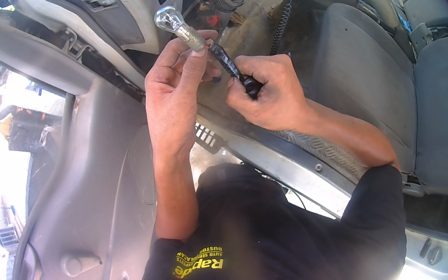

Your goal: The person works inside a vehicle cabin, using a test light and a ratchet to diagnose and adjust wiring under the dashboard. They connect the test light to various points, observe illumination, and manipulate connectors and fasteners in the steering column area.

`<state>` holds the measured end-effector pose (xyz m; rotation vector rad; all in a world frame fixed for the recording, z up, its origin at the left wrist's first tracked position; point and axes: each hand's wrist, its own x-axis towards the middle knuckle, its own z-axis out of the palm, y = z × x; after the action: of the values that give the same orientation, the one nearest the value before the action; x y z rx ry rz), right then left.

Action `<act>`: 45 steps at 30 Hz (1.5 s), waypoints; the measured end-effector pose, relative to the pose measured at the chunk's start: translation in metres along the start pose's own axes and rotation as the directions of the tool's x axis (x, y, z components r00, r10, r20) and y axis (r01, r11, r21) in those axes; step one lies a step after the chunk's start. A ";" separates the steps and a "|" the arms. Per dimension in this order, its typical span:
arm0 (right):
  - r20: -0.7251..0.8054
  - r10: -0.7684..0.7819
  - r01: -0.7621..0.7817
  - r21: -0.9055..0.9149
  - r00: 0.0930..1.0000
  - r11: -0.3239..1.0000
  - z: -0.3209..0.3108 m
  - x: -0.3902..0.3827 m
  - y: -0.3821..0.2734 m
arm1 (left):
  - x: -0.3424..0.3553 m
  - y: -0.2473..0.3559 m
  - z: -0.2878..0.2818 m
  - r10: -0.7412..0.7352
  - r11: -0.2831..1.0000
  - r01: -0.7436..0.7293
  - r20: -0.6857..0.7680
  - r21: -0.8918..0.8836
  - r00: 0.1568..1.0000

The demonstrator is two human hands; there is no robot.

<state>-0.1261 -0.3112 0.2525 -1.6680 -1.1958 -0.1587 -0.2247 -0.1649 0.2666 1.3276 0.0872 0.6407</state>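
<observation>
While the left hand [172, 98] pinches one clear bulb [178, 28], the right hand [264, 97] clasps one black-taped lead [231, 67] — both grips closed.

Glass, tape and worn trim

The bulb [169, 19] is clear, glossy glass on a dull metal base. The wire [227, 64] is wrapped in shiny black tape. The door panel [91, 176] is matt grey plastic, the seat [376, 84] grey cloth, the sill plate [318, 155] ribbed metal.
</observation>
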 end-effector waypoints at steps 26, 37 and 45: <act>0.376 -0.128 0.248 -0.289 0.918 0.925 0.020 -0.006 0.028 | -0.041 -0.014 -0.001 0.246 0.951 -0.293 -0.325 -0.104 0.913; 0.681 -0.091 0.192 -0.074 0.727 0.979 0.007 -0.001 0.025 | -0.049 -0.015 -0.006 0.296 0.886 -0.383 -0.319 -0.261 0.901; 0.626 -0.247 0.198 0.149 0.740 0.969 0.009 0.002 0.047 | -0.052 -0.016 -0.013 0.420 0.841 -0.449 -0.157 -0.303 0.894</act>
<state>-0.0931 -0.3013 0.2187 -1.5485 -1.8972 0.3435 -0.2669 -0.1799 0.2335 0.9914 -0.2566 1.0511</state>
